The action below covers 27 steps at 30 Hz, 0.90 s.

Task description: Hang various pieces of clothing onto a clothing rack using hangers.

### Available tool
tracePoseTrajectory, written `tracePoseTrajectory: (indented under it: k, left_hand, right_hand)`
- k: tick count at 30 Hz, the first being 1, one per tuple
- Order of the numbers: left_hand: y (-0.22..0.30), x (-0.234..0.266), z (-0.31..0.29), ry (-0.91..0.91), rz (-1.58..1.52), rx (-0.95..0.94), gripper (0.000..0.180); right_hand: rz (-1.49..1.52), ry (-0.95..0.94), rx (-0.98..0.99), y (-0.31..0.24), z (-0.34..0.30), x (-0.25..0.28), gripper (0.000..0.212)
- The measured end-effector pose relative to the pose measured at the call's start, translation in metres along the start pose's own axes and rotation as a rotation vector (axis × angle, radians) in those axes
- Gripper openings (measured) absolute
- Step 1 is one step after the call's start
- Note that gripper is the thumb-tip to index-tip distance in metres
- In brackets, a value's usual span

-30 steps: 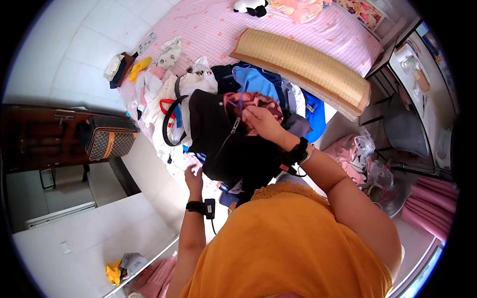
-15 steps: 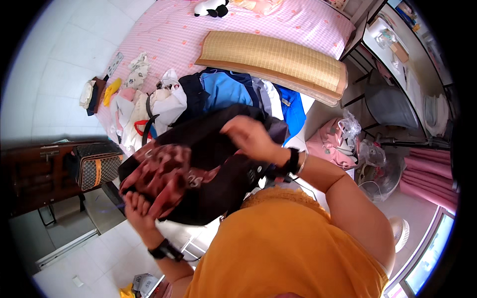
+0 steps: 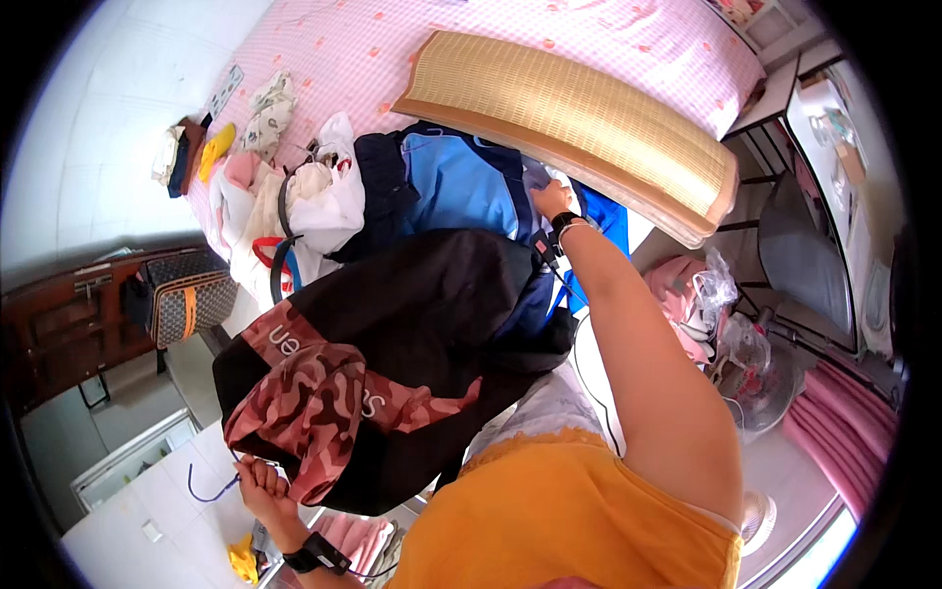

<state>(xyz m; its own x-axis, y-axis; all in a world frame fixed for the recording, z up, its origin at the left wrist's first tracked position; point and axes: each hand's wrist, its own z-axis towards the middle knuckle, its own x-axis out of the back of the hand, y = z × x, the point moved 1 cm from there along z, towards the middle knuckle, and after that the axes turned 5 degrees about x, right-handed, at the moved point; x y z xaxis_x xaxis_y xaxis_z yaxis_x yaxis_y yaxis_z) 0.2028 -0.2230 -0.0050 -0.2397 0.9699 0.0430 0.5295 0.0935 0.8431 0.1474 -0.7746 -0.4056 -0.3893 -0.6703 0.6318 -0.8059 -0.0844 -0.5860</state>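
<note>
- Apparently grasping violet hanger (image 3: pixel 216 497) in left hand (image 3: pixel 265 491), with black camouflage-hooded jacket (image 3: pixel 422 294) beside clothes pile (image 3: pixel 456 177).
- Touching pile with right hand (image 3: pixel 552 199); cannot tell if clenched.
- Could drop jacket through tilting hanger.

A woven mat (image 3: pixel 579 123) lies on pink bedding (image 3: pixel 334 59); a pink curtain (image 3: pixel 834 437) hangs.

Black jacket (image 3: pixel 412 294) with pink camouflage panels: sags, creased, from near left toward the middle. Purple hanger (image 3: pixel 200 500): juts hook-first at near left. Gray garment (image 3: pixel 535 177): lies far, rightward.
</note>
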Motion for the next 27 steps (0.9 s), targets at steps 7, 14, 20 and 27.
tracePoseTrajectory:
  k: [7,14,20,27]
  left_hand:
    - [-0.005,0.025,-0.017,0.106,0.017,0.000,0.028]
    - [-0.015,0.026,-0.016,0.094,-0.023,-0.005,0.029]
    - [-0.018,0.034,-0.017,0.061,0.002,0.007,0.028]
    - [-0.025,0.031,-0.009,0.008,-0.020,-0.003,0.027]
  right_hand:
    - [0.047,0.200,0.101,0.008,0.041,-0.023,0.057]
    - [-0.524,0.262,0.171,0.008,0.032,-0.032,0.051]
    - [-0.101,-0.011,0.257,0.003,0.036,-0.023,0.055]
    - [0.630,-0.340,-0.043,-0.019,-0.036,-0.074,0.029]
